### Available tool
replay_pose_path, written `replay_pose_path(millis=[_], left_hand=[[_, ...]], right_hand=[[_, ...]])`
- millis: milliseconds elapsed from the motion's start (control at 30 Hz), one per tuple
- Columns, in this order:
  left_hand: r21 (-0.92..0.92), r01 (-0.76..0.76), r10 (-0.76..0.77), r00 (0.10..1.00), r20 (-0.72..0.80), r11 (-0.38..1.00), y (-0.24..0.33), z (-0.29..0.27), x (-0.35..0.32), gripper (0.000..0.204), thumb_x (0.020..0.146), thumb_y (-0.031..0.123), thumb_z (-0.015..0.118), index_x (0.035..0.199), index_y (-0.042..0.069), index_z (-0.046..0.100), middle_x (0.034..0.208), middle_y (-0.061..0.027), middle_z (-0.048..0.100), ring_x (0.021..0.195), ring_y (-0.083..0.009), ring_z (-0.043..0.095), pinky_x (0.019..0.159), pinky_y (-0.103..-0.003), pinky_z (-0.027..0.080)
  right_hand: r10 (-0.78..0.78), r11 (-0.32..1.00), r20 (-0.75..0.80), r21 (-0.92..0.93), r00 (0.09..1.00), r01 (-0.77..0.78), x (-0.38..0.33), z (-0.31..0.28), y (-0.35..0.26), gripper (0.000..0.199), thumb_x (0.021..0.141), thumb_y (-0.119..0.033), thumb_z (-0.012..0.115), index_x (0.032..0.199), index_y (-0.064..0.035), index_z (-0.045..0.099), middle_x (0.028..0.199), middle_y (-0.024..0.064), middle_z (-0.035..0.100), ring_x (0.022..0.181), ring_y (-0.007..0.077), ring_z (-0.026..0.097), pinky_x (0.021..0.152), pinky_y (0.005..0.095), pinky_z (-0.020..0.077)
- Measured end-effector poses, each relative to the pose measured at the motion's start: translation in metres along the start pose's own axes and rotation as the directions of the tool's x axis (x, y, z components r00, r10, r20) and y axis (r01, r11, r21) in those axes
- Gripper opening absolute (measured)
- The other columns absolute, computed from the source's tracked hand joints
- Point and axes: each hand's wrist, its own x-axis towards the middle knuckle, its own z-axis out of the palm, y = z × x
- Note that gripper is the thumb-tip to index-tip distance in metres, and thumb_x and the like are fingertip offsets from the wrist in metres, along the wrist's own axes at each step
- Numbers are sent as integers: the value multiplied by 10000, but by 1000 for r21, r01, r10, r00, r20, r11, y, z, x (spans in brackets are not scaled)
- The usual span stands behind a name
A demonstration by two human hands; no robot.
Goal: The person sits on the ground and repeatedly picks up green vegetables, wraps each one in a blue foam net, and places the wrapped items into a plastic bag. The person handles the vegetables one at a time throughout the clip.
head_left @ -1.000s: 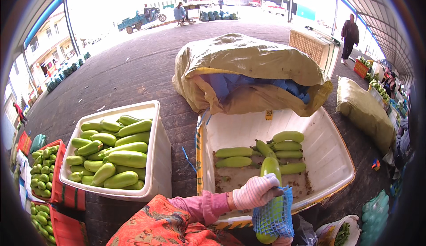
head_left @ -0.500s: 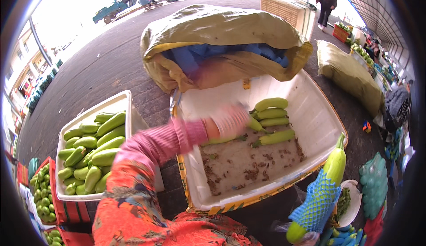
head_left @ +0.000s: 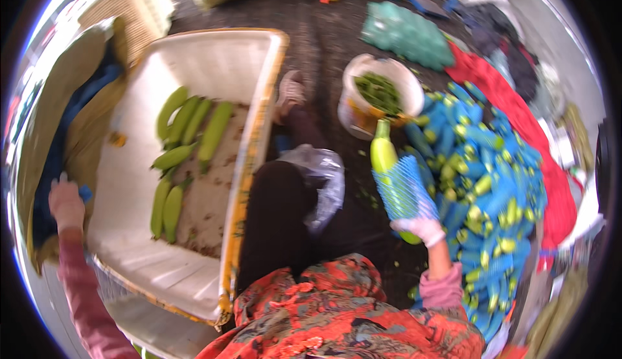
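My right hand (head_left: 424,229) grips a long light-green eggplant (head_left: 383,151) from below. A blue mesh foam sleeve (head_left: 403,187) covers its lower part, leaving the stem end bare and pointing up. Far to the left, my left hand (head_left: 67,205) is at the mouth of a tan sack (head_left: 84,122) with blue sleeves (head_left: 81,100) inside. A bit of blue sleeve shows beside its fingers, which look closed on it, though slightly blurred. Both hands seem to wear pale gloves. Between them, several bare green eggplants (head_left: 214,135) lie in a white foam box (head_left: 194,45).
A heap of blue-sleeved eggplants (head_left: 486,197) spreads at the right, bordered by red cloth (head_left: 551,184). Beyond my knees stand a white bucket (head_left: 353,109) with green trimmings and a teal mesh bag (head_left: 408,38). Clear plastic (head_left: 324,184) hangs by my leg.
The view has swung right. My left hand has left the eggplants in the box and is now at the sack. The right hand still holds the sleeved eggplant, now more fully in view.
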Motion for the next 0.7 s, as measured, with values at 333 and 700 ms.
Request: replay_pose_path(millis=[333,700], left_hand=[[-912,-268,55,963,-264,309,246,-62,-47,222,832,155,730,979,10,646,873,-117,643,800,-241,612,738,-320,496],[-937,184,-55,976,209,-296,262,-109,-35,238,854,-8,602,1092,-5,620,962,-42,637,812,-121,581,718,-243,505]], right_hand=[[177,849,-89,-490,980,-198,45,13,97,738,667,-461,716,1261,-53,559,1269,202,575,1192,346,525,1038,395,403],[188,893,11,414,982,-176,5,27,94,710,648,-354,846,1231,-47,582,1155,117,650,1058,247,594,977,341,436]])
